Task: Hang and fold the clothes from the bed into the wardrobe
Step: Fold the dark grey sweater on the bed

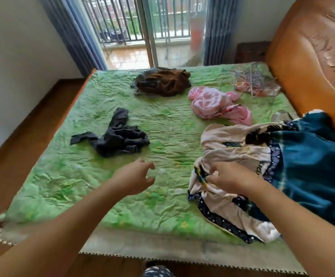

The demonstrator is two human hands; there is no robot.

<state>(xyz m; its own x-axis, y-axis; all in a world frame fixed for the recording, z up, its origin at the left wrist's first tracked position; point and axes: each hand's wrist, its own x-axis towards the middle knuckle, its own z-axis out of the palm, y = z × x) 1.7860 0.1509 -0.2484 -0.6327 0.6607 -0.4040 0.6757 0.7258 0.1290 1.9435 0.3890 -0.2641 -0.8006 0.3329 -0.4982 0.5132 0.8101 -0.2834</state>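
Right hand [227,176] pinches the white patterned garment [232,148] on the bed [102,196]; left hand [136,176] hovers loosely open beside that garment.

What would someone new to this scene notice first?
The bright green bedspread fills the view, crumpled clothes scattered on it: a dark grey garment left of centre, a brown garment at the far side, a pink garment right of it. Nearest, the right hand grips a white garment with blue trim; the left hand hovers empty beside it.
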